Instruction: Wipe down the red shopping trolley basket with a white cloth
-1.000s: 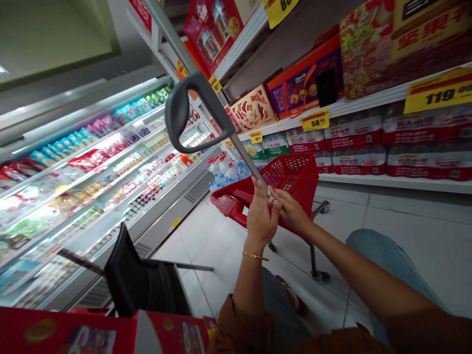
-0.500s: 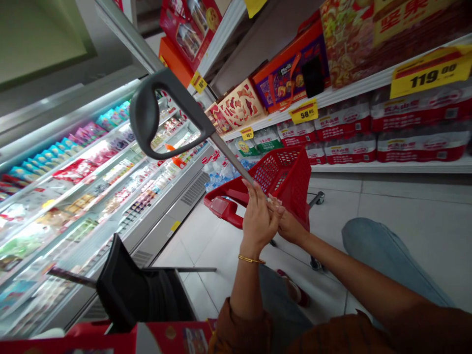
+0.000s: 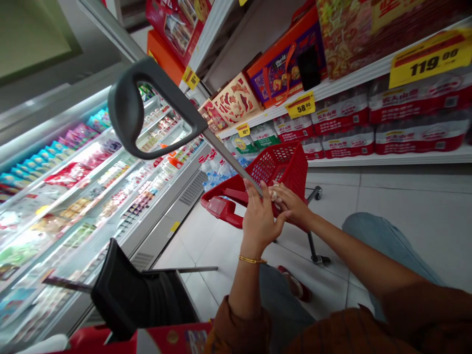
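Note:
My left hand (image 3: 258, 216), with a gold bracelet on its wrist, is open, its fingers spread beside the lower part of a metal pole (image 3: 230, 160). A dark grey loop handle (image 3: 123, 108) is fixed on this pole, which slants from the upper left down to my hands. Whether my left fingers touch the pole, I cannot tell. Close by on the right, my right hand (image 3: 295, 206) has its fingers closed on a small crumpled whitish piece (image 3: 274, 195), perhaps tissue. Behind both hands stands a red shopping trolley (image 3: 280, 164).
A lit chiller (image 3: 92, 196) of packaged goods runs along the left. Shelves at the right hold gift boxes (image 3: 287, 73) and shrink-wrapped bottle packs (image 3: 346, 115). A black chair (image 3: 143, 295) stands at lower left, near a red box (image 3: 173, 337). White floor tiles (image 3: 398, 196) lie below.
My left fingers have spread apart, and the two hands have separated slightly. The whitish piece in my right hand now shows more. The grey handle appears farther left as the view shifts.

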The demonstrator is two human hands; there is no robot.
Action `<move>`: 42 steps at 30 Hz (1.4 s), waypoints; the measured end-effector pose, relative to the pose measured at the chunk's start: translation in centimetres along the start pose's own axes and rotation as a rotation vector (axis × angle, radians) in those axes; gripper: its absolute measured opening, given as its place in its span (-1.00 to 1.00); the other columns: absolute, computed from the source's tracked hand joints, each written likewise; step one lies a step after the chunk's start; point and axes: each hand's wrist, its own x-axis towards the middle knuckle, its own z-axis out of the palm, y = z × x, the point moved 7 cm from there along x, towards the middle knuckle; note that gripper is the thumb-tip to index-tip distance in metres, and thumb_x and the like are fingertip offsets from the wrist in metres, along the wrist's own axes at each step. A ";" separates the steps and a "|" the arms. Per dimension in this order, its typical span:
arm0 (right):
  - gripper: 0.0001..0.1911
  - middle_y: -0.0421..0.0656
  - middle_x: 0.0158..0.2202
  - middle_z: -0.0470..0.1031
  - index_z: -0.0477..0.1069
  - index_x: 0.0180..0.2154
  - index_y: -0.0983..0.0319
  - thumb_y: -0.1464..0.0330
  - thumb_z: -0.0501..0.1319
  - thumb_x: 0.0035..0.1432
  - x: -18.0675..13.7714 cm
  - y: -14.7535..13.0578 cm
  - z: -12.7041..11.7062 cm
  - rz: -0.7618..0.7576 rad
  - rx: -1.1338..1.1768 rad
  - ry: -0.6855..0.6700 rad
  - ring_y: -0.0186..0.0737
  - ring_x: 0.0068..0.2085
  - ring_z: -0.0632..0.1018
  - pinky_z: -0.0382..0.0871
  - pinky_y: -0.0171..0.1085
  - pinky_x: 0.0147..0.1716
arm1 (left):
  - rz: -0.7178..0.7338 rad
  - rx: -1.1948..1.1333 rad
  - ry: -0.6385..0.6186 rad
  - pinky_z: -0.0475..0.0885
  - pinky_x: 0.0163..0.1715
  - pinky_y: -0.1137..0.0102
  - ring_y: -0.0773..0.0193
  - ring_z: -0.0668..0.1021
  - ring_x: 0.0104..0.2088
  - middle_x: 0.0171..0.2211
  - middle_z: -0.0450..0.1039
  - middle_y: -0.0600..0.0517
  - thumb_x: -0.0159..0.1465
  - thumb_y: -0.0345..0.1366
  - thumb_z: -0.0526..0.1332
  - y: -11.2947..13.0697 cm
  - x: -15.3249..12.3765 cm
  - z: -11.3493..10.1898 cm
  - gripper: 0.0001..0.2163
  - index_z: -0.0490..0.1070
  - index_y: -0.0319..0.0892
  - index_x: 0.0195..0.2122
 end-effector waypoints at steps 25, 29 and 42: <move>-0.65 0.00 -0.17 0.53 0.40 -0.09 0.24 0.26 -0.10 0.40 3.6 -3.2 1.4 -0.067 -0.085 -0.149 -0.08 -0.11 0.49 0.41 -0.02 0.00 | 0.066 0.456 -0.185 0.26 0.23 -0.11 -0.37 -0.08 0.38 0.41 -0.07 -0.10 0.32 -0.15 0.17 -3.2 -2.0 1.2 -0.43 0.17 -0.25 0.32; -0.64 0.01 -0.17 0.51 0.40 -0.10 0.24 0.27 -0.12 0.41 3.1 -4.3 2.5 -0.049 -0.109 -0.117 -0.08 -0.11 0.47 0.36 0.00 0.03 | 0.042 0.457 -0.177 0.27 0.23 -0.06 -0.29 0.05 0.37 0.41 -0.06 -0.10 0.34 -0.18 0.15 -4.2 -3.3 0.9 -0.45 0.17 -0.22 0.32; -0.61 0.00 -0.07 0.50 0.39 0.00 0.21 0.23 -0.13 0.41 2.0 -4.6 4.0 0.013 -0.095 -0.081 -0.08 0.01 0.46 0.22 0.13 0.21 | 0.054 0.374 -0.079 0.27 0.24 -0.01 -0.11 0.15 0.36 0.36 0.06 -0.08 0.38 -0.17 0.08 -6.3 -5.9 0.9 -0.49 0.13 -0.14 0.34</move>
